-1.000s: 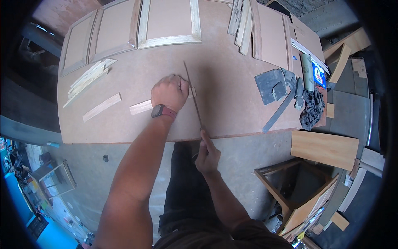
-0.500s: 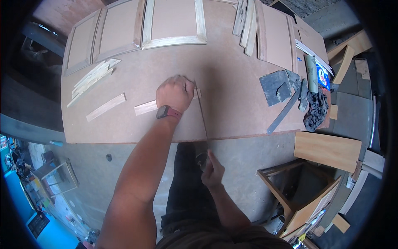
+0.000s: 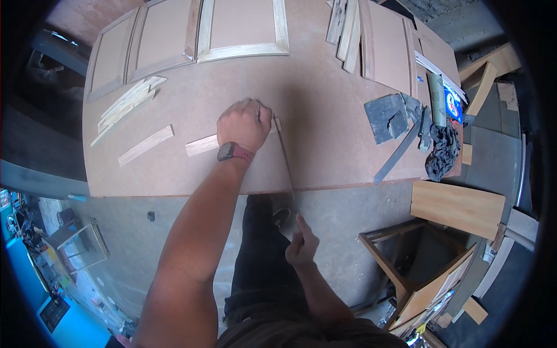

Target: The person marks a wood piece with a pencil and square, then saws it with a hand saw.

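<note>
On the brown tabletop (image 3: pixel 232 78), my left hand (image 3: pixel 243 124) is closed in a fist over a light wooden strip (image 3: pixel 201 145), holding it down. The strip's left part shows beside the wrist, and its short right end comes out past the fist. A thin handsaw (image 3: pixel 286 153) crosses the strip just right of that fist, its blade reaching back over the table's near edge. My right hand (image 3: pixel 302 243) is closed round the saw's handle, below the edge and close to my legs; the handle itself is mostly hidden.
Loose wooden strips (image 3: pixel 126 107) lie left, with a single strip (image 3: pixel 146 145) nearer. Framed panels (image 3: pixel 243 56) line the far side. Dark sandpaper-like sheets (image 3: pixel 385 119), a flat dark bar (image 3: pixel 398 152) and a crumpled black cloth (image 3: pixel 442 152) lie right. A wooden frame (image 3: pixel 400 272) stands on the floor.
My right hand has drawn the saw slightly back toward me and a little right. The left hand stays pressed on the strip. The whole view has shifted slightly.
</note>
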`<state>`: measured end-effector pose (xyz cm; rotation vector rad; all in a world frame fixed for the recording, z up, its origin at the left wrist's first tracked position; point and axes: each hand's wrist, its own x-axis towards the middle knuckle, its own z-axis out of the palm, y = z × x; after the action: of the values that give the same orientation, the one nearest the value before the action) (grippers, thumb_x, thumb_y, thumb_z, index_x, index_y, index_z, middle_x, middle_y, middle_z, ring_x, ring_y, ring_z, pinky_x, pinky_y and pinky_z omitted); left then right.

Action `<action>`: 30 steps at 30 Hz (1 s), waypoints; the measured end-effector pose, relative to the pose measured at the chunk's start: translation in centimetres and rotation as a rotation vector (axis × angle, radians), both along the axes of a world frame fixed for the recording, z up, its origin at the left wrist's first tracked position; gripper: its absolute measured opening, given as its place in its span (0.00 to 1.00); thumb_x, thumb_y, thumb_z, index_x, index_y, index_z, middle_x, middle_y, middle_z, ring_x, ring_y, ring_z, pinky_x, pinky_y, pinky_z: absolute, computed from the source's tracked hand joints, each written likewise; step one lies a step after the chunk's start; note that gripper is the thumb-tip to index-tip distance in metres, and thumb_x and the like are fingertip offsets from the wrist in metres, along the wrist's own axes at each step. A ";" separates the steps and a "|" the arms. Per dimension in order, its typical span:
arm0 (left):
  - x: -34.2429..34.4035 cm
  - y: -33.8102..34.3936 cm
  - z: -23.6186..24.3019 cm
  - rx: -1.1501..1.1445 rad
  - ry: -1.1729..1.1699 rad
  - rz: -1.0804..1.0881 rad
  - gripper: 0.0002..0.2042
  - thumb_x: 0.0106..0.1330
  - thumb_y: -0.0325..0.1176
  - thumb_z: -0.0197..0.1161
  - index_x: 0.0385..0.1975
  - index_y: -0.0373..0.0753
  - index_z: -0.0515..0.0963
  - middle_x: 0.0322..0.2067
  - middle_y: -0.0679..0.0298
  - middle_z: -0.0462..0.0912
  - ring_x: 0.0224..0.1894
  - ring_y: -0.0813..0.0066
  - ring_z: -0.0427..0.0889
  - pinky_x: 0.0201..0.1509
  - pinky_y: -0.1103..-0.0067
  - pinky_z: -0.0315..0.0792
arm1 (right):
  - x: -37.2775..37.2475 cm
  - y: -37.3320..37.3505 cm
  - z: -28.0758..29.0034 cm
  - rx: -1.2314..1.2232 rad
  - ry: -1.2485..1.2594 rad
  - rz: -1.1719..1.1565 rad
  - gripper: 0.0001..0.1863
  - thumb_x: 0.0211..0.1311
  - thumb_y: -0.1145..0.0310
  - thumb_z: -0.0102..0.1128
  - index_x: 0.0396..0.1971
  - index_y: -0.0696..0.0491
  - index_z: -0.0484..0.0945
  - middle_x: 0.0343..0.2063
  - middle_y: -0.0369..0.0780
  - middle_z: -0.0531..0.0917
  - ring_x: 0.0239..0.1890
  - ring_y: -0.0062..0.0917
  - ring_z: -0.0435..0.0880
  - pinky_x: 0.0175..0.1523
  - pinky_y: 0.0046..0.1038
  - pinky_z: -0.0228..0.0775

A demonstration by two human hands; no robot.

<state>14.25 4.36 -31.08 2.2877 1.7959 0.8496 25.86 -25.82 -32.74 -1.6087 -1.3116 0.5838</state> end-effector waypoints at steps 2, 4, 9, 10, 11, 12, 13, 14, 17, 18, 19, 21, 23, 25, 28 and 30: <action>0.0 -0.1 -0.1 -0.007 0.014 0.000 0.10 0.63 0.37 0.62 0.22 0.41 0.79 0.26 0.58 0.83 0.30 0.56 0.84 0.36 0.62 0.80 | 0.1 3.0 -0.1 -0.112 0.007 0.039 0.20 0.78 0.73 0.53 0.67 0.54 0.75 0.47 0.52 0.89 0.27 0.36 0.89 0.30 0.27 0.79; -0.1 -0.2 -0.3 -0.004 0.040 0.008 0.10 0.63 0.37 0.62 0.22 0.41 0.79 0.26 0.58 0.83 0.30 0.56 0.84 0.36 0.62 0.80 | -1.0 7.7 -0.8 0.037 -0.060 0.026 0.21 0.77 0.76 0.47 0.66 0.62 0.74 0.19 0.36 0.70 0.17 0.20 0.70 0.27 0.22 0.66; 0.4 -0.2 -0.4 -0.052 0.022 0.011 0.10 0.63 0.36 0.62 0.22 0.41 0.79 0.26 0.58 0.83 0.30 0.56 0.84 0.36 0.62 0.80 | 0.4 0.4 -0.7 -0.012 -0.103 0.027 0.20 0.79 0.72 0.52 0.67 0.53 0.75 0.39 0.49 0.89 0.26 0.36 0.88 0.31 0.27 0.79; 0.4 -0.1 -0.1 -0.054 0.024 0.013 0.10 0.63 0.36 0.62 0.22 0.41 0.79 0.26 0.58 0.83 0.30 0.56 0.84 0.36 0.62 0.80 | 0.7 -1.1 -0.7 -0.035 -0.040 0.042 0.20 0.79 0.72 0.53 0.67 0.53 0.75 0.38 0.48 0.89 0.26 0.35 0.88 0.30 0.26 0.78; 0.1 0.2 0.2 -0.029 0.023 0.008 0.10 0.64 0.36 0.62 0.22 0.41 0.79 0.26 0.58 0.83 0.30 0.56 0.84 0.36 0.62 0.80 | 0.5 -0.9 -0.6 -0.036 -0.031 0.047 0.20 0.79 0.72 0.53 0.67 0.53 0.75 0.38 0.48 0.89 0.26 0.35 0.88 0.30 0.26 0.78; 0.0 0.0 0.1 -0.009 0.014 -0.005 0.10 0.64 0.36 0.62 0.22 0.41 0.79 0.26 0.58 0.83 0.30 0.56 0.84 0.36 0.63 0.80 | 0.2 -0.3 -0.1 -0.043 -0.006 0.030 0.20 0.79 0.72 0.53 0.67 0.52 0.76 0.38 0.47 0.90 0.25 0.34 0.87 0.28 0.25 0.77; -0.2 -0.2 0.1 -0.015 0.014 -0.006 0.10 0.64 0.36 0.62 0.22 0.41 0.79 0.26 0.58 0.83 0.30 0.56 0.84 0.36 0.63 0.80 | -0.1 0.5 0.2 -0.049 0.018 0.013 0.20 0.79 0.72 0.53 0.67 0.52 0.76 0.38 0.47 0.90 0.23 0.33 0.86 0.27 0.24 0.75; -0.3 -0.3 -0.1 -0.014 0.019 0.000 0.10 0.64 0.37 0.62 0.22 0.41 0.79 0.26 0.58 0.83 0.30 0.56 0.84 0.37 0.63 0.80 | -0.4 2.7 0.3 -0.048 0.015 0.012 0.20 0.79 0.72 0.53 0.67 0.52 0.76 0.38 0.47 0.90 0.23 0.33 0.86 0.27 0.24 0.75; -0.2 -0.4 -0.8 -0.012 0.030 0.012 0.10 0.64 0.37 0.63 0.22 0.41 0.79 0.26 0.58 0.83 0.31 0.56 0.84 0.37 0.62 0.80 | -1.1 7.6 -0.1 -0.158 0.044 0.023 0.19 0.78 0.73 0.49 0.64 0.61 0.76 0.28 0.49 0.84 0.22 0.29 0.80 0.29 0.27 0.72; -0.1 -0.2 -0.7 -0.012 0.026 0.010 0.10 0.64 0.36 0.63 0.22 0.41 0.79 0.26 0.58 0.83 0.31 0.56 0.84 0.37 0.62 0.80 | -0.9 7.0 -0.6 -0.151 0.042 0.018 0.19 0.78 0.73 0.49 0.64 0.61 0.76 0.28 0.49 0.84 0.22 0.29 0.80 0.29 0.27 0.72; 0.3 0.0 -0.6 -0.005 0.025 0.004 0.10 0.64 0.36 0.63 0.22 0.41 0.79 0.26 0.58 0.83 0.31 0.56 0.84 0.37 0.62 0.80 | -0.5 5.4 -1.2 -0.030 -0.038 0.002 0.20 0.79 0.72 0.51 0.65 0.57 0.76 0.31 0.47 0.87 0.20 0.30 0.81 0.27 0.24 0.73; 0.6 -0.2 -0.4 -0.032 0.020 -0.017 0.10 0.64 0.36 0.62 0.22 0.40 0.79 0.26 0.58 0.83 0.31 0.56 0.85 0.37 0.62 0.80 | -0.1 2.1 -0.9 0.086 -0.106 -0.013 0.20 0.79 0.71 0.53 0.67 0.53 0.76 0.33 0.46 0.90 0.18 0.30 0.82 0.25 0.22 0.73; -0.4 0.0 0.2 -0.016 0.009 0.006 0.10 0.64 0.36 0.63 0.22 0.40 0.79 0.26 0.58 0.83 0.31 0.56 0.85 0.37 0.62 0.80 | -0.2 -0.3 0.1 0.004 -0.002 -0.003 0.20 0.79 0.70 0.54 0.67 0.53 0.76 0.35 0.47 0.90 0.20 0.29 0.83 0.25 0.24 0.74; -0.2 -0.2 0.1 -0.006 0.002 -0.004 0.10 0.63 0.36 0.63 0.22 0.41 0.79 0.26 0.58 0.83 0.31 0.56 0.85 0.37 0.62 0.80 | -0.7 3.0 0.7 0.009 -0.033 -0.021 0.20 0.79 0.71 0.53 0.67 0.53 0.76 0.36 0.47 0.90 0.20 0.28 0.84 0.25 0.23 0.74; -0.1 -0.3 -0.3 -0.002 0.029 -0.003 0.10 0.63 0.37 0.63 0.22 0.41 0.79 0.26 0.59 0.83 0.31 0.56 0.85 0.36 0.62 0.80 | -0.8 7.3 0.0 -0.016 -0.045 -0.016 0.20 0.79 0.72 0.51 0.67 0.52 0.77 0.42 0.48 0.91 0.20 0.25 0.83 0.24 0.20 0.70; 0.0 -0.4 -0.4 -0.049 0.026 0.007 0.10 0.63 0.37 0.63 0.22 0.41 0.79 0.26 0.59 0.83 0.31 0.56 0.85 0.37 0.62 0.80 | -0.8 7.6 -0.8 0.039 -0.111 0.008 0.20 0.80 0.72 0.50 0.67 0.53 0.76 0.44 0.47 0.91 0.19 0.24 0.82 0.23 0.19 0.68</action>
<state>14.28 3.98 -31.46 2.2745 1.8157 0.7718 25.05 -18.27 -33.50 -1.6241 -1.4027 0.4769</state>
